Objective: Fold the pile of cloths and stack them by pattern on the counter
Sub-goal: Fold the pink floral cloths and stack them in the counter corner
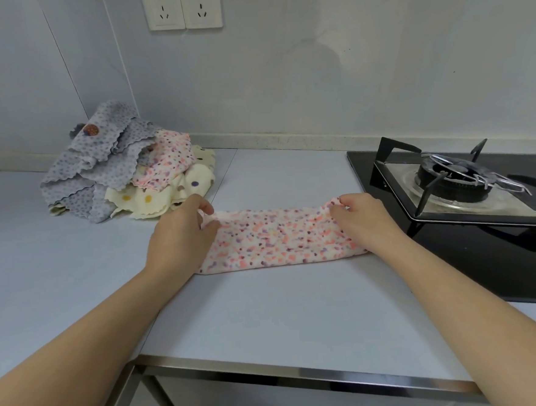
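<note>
First cloth mid-fold, pile untouched.

Pinching the far corners of the pink speckled cloth (278, 238), left hand (180, 231) and right hand (364, 216), fingers closed on fabric, cloth doubled into a strip on the table (268, 313) beside the stove (468, 188). No stacks yet; unfolded pile (121, 162) waiting at back left.

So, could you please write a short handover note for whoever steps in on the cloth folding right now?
Left hand: pinching the far left corner of the pink speckled cloth.
Right hand: pinching its far right corner.
That cloth lies on the counter as a long strip, apparently folded once, beside the stove.
Unfolded pile sits at the back left: grey dotted, pink speckled and cream spotted cloths.
Done: no finished stacks visible.
Left: finish this fold, then fold the pile and stack by pattern.
</note>
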`<state>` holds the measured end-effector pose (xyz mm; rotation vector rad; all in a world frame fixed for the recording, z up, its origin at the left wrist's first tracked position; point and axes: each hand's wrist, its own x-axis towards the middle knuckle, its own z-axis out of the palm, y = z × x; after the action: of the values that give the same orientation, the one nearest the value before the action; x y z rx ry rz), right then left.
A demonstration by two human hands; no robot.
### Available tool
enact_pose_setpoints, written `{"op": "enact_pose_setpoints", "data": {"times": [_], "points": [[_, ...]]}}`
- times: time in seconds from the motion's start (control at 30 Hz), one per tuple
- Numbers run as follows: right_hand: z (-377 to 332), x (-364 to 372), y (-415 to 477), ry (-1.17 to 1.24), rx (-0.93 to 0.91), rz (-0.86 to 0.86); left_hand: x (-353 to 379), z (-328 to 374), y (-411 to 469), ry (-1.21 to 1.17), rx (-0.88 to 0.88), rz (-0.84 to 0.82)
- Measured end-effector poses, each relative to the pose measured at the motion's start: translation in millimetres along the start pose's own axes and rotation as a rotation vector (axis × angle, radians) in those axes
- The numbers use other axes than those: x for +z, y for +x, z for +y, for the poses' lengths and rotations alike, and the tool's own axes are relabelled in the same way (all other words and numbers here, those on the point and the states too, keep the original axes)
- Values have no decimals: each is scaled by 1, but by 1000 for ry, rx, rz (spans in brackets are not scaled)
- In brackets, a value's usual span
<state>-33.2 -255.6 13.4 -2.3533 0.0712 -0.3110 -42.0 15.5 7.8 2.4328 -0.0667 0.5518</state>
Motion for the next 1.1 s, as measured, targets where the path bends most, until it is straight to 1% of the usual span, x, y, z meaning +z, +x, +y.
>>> {"op": "enact_pose_setpoints", "data": {"times": [0.1,0.17,0.3,0.4,0.57,0.73,0.77,0.83,0.87,0.9,0.97,1.0,1.03,1.07,1.1], "points": [[-1,-1,1,-12,-30,63,-3,0,1,-10,53,108],[-1,-1,1,-3,-54,114,-3,0,1,-23,76,149],[0,1,3,-7,-53,133,2,-3,3,-34,42,100],[2,4,6,-72,-51,125,6,-1,1,70,26,20],[4,9,9,-183,-24,96,10,2,-2,248,62,-82],[1,8,6,-313,-10,108,13,-1,-2,379,74,-106],[-2,6,4,-356,-45,134,13,-2,-3,399,87,-93],[-9,3,-2,-416,-198,194,11,0,-3,364,152,-29],[-14,3,-5,-418,-267,182,10,1,-4,316,211,-14],[-18,5,-9,-401,-297,127,10,2,-3,274,273,-43],[-21,13,-14,-410,-267,-28,13,2,-5,272,345,-193],[-21,17,-15,-441,-256,-73,14,1,-6,307,349,-263],[-19,18,-14,-471,-257,-85,14,0,-6,322,340,-284],[-17,18,-12,-487,-264,-78,13,1,-6,293,320,-251],[-16,16,-11,-489,-270,-68,11,4,-6,223,291,-180]]}}
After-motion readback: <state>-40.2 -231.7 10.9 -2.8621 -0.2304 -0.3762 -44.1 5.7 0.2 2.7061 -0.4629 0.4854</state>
